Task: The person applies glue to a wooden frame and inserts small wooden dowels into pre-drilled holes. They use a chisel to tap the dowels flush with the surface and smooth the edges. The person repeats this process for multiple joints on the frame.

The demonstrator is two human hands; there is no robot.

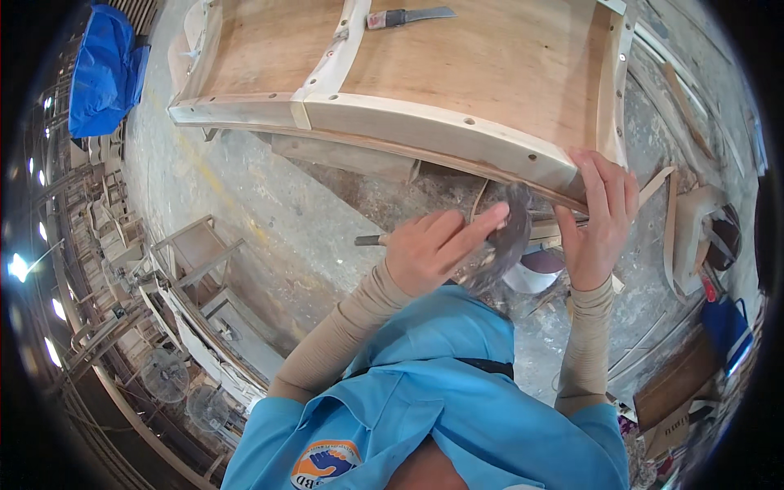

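Left hand (433, 251) curled, holding dark handle (370, 241); right hand (600, 216) bent, clasping wooden frame (457, 135) (edge work, probably); next pass needing bracing.

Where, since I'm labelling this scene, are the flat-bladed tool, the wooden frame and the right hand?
Flat-bladed tool (412, 15): head view, on the blade, near the handle.
Wooden frame (449, 137): head view, on the near rail's side face.
Right hand (599, 219): head view, on the back of the hand.
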